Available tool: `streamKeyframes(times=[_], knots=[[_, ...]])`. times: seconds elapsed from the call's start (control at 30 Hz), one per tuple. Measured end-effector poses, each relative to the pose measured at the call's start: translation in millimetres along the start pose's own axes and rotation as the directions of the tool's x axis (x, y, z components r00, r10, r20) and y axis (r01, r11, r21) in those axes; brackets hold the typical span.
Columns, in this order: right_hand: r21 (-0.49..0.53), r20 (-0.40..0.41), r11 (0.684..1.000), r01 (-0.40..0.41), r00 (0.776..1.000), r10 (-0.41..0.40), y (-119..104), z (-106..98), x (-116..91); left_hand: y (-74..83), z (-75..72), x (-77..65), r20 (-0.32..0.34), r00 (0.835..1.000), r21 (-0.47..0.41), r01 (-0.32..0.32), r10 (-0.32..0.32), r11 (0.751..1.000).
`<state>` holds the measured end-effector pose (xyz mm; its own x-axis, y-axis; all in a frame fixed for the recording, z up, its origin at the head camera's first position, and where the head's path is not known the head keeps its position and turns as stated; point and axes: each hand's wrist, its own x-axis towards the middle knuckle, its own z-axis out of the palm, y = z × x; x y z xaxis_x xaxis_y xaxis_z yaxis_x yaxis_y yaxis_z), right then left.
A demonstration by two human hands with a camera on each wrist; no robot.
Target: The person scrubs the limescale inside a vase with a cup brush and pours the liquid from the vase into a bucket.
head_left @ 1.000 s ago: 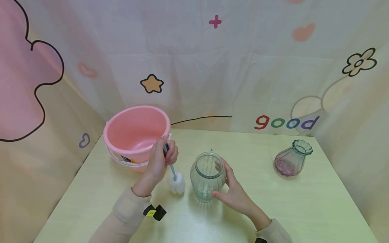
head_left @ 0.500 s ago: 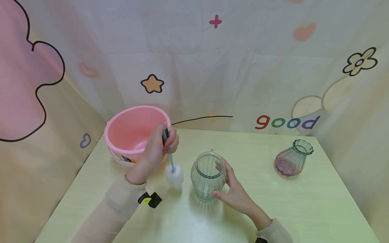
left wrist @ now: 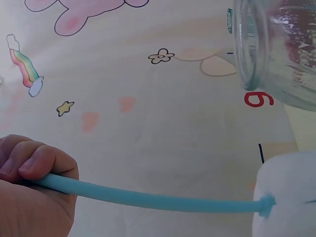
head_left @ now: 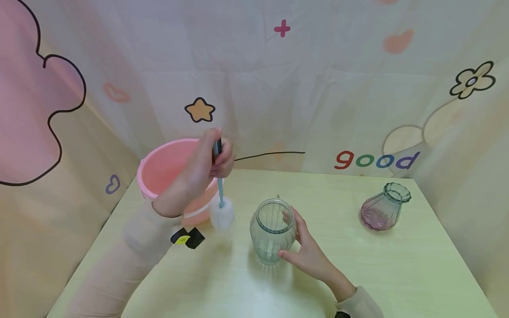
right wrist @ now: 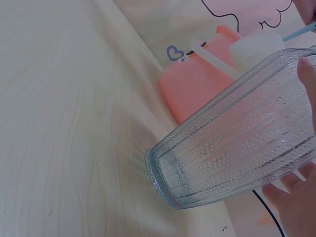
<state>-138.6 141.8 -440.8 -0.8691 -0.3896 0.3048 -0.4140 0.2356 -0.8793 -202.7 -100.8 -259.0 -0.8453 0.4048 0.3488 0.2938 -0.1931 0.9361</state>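
My left hand (head_left: 204,165) grips the dark end of a cup brush (head_left: 222,215) with a light-blue stem and a white sponge head. The brush hangs nearly upright, head down, in front of the pink bucket's right side. In the left wrist view, curled fingers wrap the blue stem (left wrist: 163,201). My right hand (head_left: 304,251) holds a ribbed, pale green glass vase (head_left: 268,243) from its right side, thumb in front and fingers behind. The vase stands upright on the table, mouth up, to the right of the brush and apart from it. Textured glass shows in the right wrist view.
The pink bucket (head_left: 163,168) with a white handle stands at the back left, partly hidden by the left arm. A second glass vase (head_left: 381,212), green above and purple below, tilts at the right. A printed curtain (head_left: 254,88) hangs behind the pale table (head_left: 397,274).
My left hand has risen and moved away toward the back, lifting the brush up and slightly left of the vase. The right hand and its vase have stayed in place.
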Motion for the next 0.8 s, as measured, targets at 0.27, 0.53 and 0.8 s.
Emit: streamKeyframes(times=[0.27,0.53,0.8], knots=[[-0.001,0.008,1.0,0.011,1.0,-0.011,2,-1,0,32.6,11.2,17.4,0.016,0.999,0.015,-0.029,0.028,0.999],[0.0,0.018,1.0,0.024,1.0,-0.024,3,-1,0,59.6,21.9,24.6,0.031,0.997,0.001,-0.075,0.075,0.997],[-0.004,0.006,0.999,0.044,0.999,-0.044,3,0,0,74.3,36.5,30.5,0.085,0.989,-0.026,-0.121,0.123,0.992]])
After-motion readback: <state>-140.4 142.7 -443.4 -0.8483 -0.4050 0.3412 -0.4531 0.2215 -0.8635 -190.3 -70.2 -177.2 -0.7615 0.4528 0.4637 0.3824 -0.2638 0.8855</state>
